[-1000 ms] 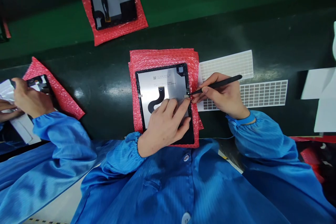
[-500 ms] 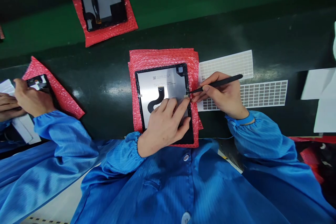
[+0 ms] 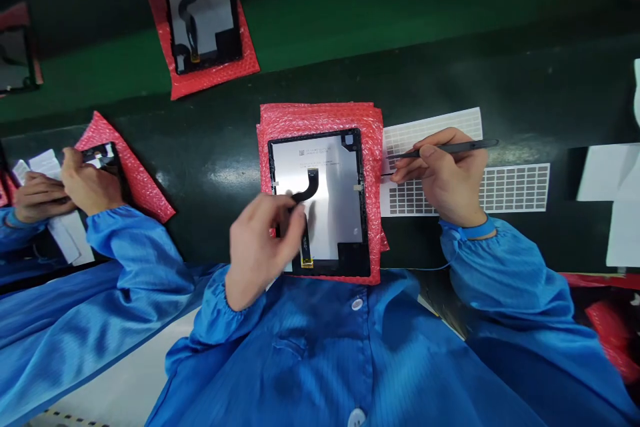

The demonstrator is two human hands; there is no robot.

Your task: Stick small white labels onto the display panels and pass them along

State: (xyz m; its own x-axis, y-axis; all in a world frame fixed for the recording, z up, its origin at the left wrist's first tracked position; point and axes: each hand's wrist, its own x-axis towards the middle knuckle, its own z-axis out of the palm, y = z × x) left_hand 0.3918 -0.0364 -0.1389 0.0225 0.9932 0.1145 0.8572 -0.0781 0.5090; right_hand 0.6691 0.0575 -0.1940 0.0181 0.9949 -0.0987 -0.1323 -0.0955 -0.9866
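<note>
A tablet screen panel (image 3: 336, 213) with a silver back and black frame lies in front of me. On it runs a curved black flex cable (image 3: 313, 183), its lower end gold-edged. My left hand (image 3: 265, 237) is over the panel's left side, thumb and forefinger closed on the middle of the cable, which they partly hide. To the right of the panel, my right hand (image 3: 450, 177) grips black tweezers (image 3: 465, 146), their tips apart above a sheet of small labels (image 3: 430, 123). Small pale tabs sit on the panel's left and right edges.
Red bubble wrap (image 3: 320, 117) lies under the panel. A second label sheet (image 3: 517, 188) is at the right, with white papers (image 3: 607, 173) farther right. Another panel (image 3: 205, 13) lies at the back. At left, a co-worker's hands (image 3: 93, 183) handle a dark device.
My left hand has moved left from the panel's right edge and taken the flex cable. My right hand, with the tweezers, has moved right, off the panel's edge to the label sheets.
</note>
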